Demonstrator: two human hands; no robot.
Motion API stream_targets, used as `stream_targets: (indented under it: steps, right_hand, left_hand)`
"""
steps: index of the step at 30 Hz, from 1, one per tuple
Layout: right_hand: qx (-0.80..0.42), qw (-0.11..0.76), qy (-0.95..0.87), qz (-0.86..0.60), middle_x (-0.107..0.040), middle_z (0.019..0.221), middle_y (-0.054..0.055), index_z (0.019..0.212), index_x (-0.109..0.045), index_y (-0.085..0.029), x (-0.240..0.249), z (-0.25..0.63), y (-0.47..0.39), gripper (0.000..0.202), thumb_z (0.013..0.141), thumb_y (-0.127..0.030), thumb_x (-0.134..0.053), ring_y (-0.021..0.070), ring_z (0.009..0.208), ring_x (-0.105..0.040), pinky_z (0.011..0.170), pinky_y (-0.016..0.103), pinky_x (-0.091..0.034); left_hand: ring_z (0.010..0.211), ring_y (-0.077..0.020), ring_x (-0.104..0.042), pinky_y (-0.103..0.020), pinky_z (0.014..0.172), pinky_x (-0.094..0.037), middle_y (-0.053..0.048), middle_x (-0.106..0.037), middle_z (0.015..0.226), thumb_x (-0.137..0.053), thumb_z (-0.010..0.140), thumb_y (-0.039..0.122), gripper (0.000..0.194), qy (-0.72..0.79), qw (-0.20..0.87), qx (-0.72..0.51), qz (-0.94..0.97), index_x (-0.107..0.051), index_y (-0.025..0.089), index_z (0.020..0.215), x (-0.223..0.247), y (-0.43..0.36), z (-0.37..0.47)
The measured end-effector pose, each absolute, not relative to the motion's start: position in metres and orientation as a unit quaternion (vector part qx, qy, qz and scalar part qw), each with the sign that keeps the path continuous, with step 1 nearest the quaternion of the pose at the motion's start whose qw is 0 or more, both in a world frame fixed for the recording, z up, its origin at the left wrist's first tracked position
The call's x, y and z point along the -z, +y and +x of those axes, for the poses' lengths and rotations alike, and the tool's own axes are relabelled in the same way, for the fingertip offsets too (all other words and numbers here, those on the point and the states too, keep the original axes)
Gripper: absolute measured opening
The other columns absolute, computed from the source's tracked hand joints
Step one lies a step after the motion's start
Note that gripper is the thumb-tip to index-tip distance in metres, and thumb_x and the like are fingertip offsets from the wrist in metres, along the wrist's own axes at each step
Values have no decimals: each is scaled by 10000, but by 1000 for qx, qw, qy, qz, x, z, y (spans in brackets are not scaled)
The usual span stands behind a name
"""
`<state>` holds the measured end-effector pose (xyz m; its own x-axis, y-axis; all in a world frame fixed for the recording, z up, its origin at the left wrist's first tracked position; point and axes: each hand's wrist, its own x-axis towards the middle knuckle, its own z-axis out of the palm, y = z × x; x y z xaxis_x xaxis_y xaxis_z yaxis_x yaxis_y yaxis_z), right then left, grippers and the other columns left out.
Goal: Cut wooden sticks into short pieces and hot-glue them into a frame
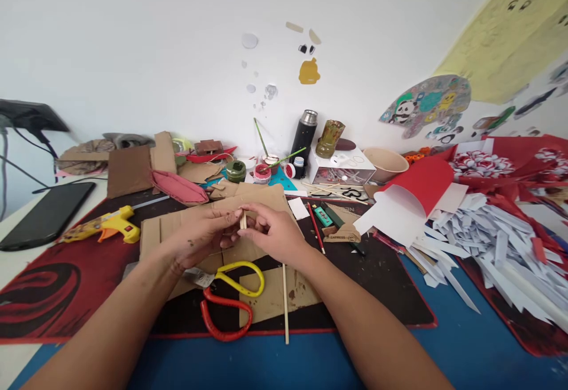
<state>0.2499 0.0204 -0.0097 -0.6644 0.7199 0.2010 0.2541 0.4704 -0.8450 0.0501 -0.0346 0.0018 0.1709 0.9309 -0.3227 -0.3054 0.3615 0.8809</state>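
Short pale wooden sticks (243,219) stand upright between the fingertips of my two hands; how many is too small to tell. My left hand (206,233) pinches them from the left, its fingers closed. From the other side my right hand (277,233) closes its thumb and fingers on them. Under the hands lies cardboard (177,218). Scissors with one yellow and one red handle (239,277) rest just below, their blades partly hidden by my left wrist. A long thin wooden stick (286,307) lies below my right hand.
A yellow glue gun (110,224) and a black phone (47,215) lie left. Paint jars (235,171), a black flask (304,135) and a white box (339,165) stand behind. Right are a red pencil (316,227), rolled red paper (419,186) and heaped white paper strips (501,242).
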Motion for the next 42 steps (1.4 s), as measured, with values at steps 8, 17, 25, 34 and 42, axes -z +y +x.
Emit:
stream_targets:
  steps: [8, 17, 25, 34, 42]
  right_hand:
    - [-436, 310, -791, -296, -505, 645, -92, 1457, -712, -225, 12, 250, 21, 525, 950, -345, -780, 127, 598, -431, 661, 262, -375]
    - [-384, 270, -825, -316, -533, 679, -79, 1479, -702, -245, 9, 251, 20, 518, 971, -322, -763, 134, 629, -481, 689, 260, -380]
    - [-414, 279, -806, -317, -466, 645, -96, 1477, -702, -238, 8, 251, 19, 521, 961, -294, -745, 129, 610, -440, 645, 256, -351]
    - [-430, 278, -797, -320, -451, 644, -97, 1477, -699, -242, 4, 251, 18, 549, 938, -305, -784, 121, 606, -423, 626, 260, -342]
    - [-592, 318, -661, -334, -570, 620, -70, 1234, -736, -192, 11, 250, 24, 362, 993, -460, -700, 108, 435, -483, 457, 249, -414]
  left_hand:
    - [631, -124, -475, -242, 567, -377, -42, -631, 720, -976, 663, 595, 488, 483, 655, -428, 393, -779, 156, 744, -7, -34, 47]
    - [652, -149, -483, -268, 592, -393, -41, -650, 727, -931, 685, 612, 471, 535, 569, -410, 470, -783, 171, 762, -7, -34, 44]
    - [653, -144, -478, -268, 597, -383, -32, -649, 735, -941, 659, 539, 415, 537, 555, -417, 479, -784, 172, 771, -12, -34, 50]
    - [653, -144, -454, -275, 606, -377, -1, -600, 727, -938, 601, 570, 458, 562, 532, -426, 470, -738, 184, 744, -13, -34, 52]
    - [644, -163, -477, -276, 600, -367, 5, -596, 681, -818, 714, 642, 447, 596, 441, -367, 562, -755, 202, 753, -16, -35, 52]
